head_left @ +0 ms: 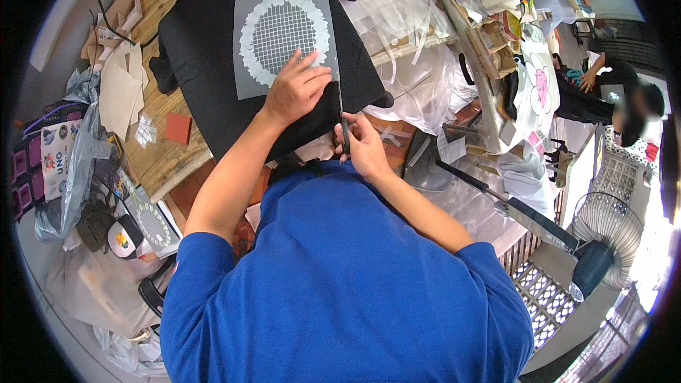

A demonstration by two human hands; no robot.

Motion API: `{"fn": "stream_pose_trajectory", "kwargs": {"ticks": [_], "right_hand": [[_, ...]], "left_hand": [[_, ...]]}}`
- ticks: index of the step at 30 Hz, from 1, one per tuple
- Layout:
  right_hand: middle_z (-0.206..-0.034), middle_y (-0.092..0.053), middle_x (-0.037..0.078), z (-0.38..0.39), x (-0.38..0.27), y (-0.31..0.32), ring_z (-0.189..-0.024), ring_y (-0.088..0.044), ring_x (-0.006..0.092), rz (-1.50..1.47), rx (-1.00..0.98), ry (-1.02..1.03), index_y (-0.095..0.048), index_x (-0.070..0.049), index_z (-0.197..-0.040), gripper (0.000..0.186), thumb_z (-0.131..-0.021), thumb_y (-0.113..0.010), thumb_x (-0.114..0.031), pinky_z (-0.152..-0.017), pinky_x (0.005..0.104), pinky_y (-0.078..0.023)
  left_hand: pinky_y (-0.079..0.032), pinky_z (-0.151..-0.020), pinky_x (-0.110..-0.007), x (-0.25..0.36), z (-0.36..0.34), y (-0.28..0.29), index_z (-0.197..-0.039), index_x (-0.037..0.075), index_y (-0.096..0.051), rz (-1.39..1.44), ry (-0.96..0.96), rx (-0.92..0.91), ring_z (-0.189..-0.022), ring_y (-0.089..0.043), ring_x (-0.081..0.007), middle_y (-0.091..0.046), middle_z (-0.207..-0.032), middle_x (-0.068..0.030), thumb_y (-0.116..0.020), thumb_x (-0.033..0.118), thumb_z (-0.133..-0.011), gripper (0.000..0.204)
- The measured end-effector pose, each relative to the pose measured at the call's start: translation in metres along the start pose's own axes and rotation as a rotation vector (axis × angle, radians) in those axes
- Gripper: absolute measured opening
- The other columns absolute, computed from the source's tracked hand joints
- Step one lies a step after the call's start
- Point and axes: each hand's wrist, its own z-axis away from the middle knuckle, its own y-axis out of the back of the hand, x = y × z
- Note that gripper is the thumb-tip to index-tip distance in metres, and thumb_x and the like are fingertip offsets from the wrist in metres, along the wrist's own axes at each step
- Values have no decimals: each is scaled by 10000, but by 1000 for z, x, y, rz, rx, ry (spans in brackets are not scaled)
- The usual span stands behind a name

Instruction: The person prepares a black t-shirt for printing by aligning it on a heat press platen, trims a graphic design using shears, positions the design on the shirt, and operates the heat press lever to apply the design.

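Left hand: from the head view, my left hand (298,87) rests on the lower right part of the translucent sheet (284,35), fingers spread, touching it without gripping.
Right hand: my right hand (365,145) grasps a slim tool (345,136) by its dark end, near the front of my blue shirt (355,262); the tool's thin length points away from me, up to the sheet's right edge. I cannot tell its exact kind.
Printed sheet: it lies on black cloth (195,50), showing a pale racket with a gridded head.
Wooden table: the cloth is spread over the table (159,163); left of it lie a reddish square block (178,128) and cream card pieces (122,92).
Right side: a wire-caged fan (603,241) stands well apart from my hands, and beyond it I see another person (599,92) in dark clothes.
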Motion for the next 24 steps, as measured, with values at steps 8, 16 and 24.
{"fn": "stream_pose_trajectory", "kwargs": {"ticks": [8, 16, 24], "right_hand": [[-858, -590, 50, -3, -13, -3, -677, -584, 107, -18, 1, -37, -534, -41, -1322, 417, -984, -653, -255, -504, 243, -464], [-849, -588, 42, -1, -13, -1, -638, -582, 102, -5, 10, -52, -545, -50, -1308, 398, -982, -656, -249, -481, 232, -446], [-781, -591, 27, 5, -11, -2, -599, -578, 99, 53, 34, -72, -563, -25, -1278, 379, -975, -664, -231, -444, 233, -418]], "left_hand": [[-410, -1095, -564, 2, -1, 2, -986, 101, -742, -12, -1, -6, -1228, -591, -303, -716, -1104, -16, -733, 83, -801, 186], [-417, -1092, -562, 2, -1, 1, -982, 98, -742, -9, 13, -5, -1217, -600, -313, -717, -1102, -17, -737, 70, -795, 189], [-421, -1096, -554, 7, -2, 3, -969, 86, -739, -6, 30, -2, -1211, -612, -305, -725, -1091, -29, -738, 34, -783, 193]]}}
